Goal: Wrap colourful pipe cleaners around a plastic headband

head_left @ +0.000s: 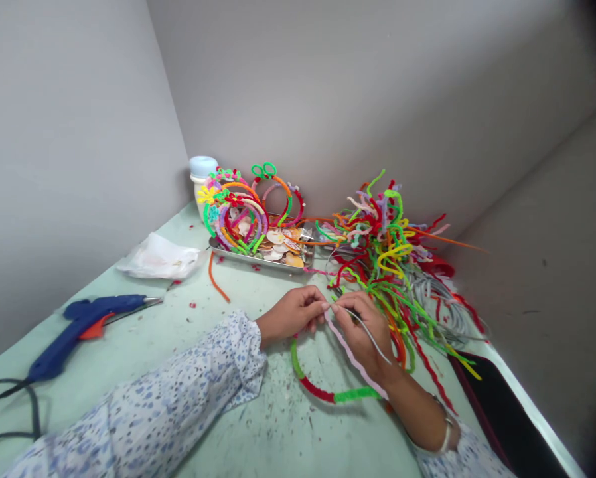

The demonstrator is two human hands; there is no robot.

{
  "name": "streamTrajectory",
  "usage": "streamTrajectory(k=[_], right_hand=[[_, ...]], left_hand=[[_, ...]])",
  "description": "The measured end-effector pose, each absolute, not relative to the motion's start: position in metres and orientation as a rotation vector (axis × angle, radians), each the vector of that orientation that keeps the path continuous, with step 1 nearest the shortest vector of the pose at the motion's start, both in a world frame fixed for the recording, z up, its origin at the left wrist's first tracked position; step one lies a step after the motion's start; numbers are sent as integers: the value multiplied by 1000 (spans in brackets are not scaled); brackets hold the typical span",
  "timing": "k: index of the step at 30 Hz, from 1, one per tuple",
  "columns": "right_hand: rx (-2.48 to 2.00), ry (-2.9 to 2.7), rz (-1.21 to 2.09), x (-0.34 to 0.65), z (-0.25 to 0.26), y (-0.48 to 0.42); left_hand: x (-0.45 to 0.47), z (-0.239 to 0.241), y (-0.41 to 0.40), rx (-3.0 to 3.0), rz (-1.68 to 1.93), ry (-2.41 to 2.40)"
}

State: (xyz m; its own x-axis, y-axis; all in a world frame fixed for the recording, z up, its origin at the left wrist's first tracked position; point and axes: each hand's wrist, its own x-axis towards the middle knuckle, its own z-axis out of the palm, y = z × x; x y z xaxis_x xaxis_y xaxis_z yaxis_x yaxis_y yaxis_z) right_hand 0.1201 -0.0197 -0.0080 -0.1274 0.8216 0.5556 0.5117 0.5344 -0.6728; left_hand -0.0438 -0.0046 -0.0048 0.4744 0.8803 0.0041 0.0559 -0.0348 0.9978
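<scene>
My left hand (298, 311) and my right hand (369, 332) meet over the table, thumbs and fingers pinched nearly tip to tip. A lilac pipe cleaner (352, 357) hangs from the left fingertips and runs down past my right wrist. Between my right thumb and forefinger is a thin grey wire (372, 337), which trails back over that hand. Their meeting ends are mostly hidden by the fingers. Under both hands, a curved band wrapped in green and red pipe cleaner (320, 390) lies on the table, partly covered by the right hand and forearm.
Right of my hands spreads a pile of coloured pipe cleaners (395, 255) beside coiled grey wire (440, 302). Wrapped headbands (238, 216) stand in a metal tray (258, 263) of cutouts. A blue glue gun (86, 325), plastic bag (158, 257), lidded bottle (202, 167) and dark flat object (507, 411) surround these.
</scene>
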Motion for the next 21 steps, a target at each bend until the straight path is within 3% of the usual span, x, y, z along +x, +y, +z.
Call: streamTrajectory(k=[21], right_hand=[[-1067,-1831,473,122,-9,-20]], left_hand=[[-43,2,-14,1810,873,1117]])
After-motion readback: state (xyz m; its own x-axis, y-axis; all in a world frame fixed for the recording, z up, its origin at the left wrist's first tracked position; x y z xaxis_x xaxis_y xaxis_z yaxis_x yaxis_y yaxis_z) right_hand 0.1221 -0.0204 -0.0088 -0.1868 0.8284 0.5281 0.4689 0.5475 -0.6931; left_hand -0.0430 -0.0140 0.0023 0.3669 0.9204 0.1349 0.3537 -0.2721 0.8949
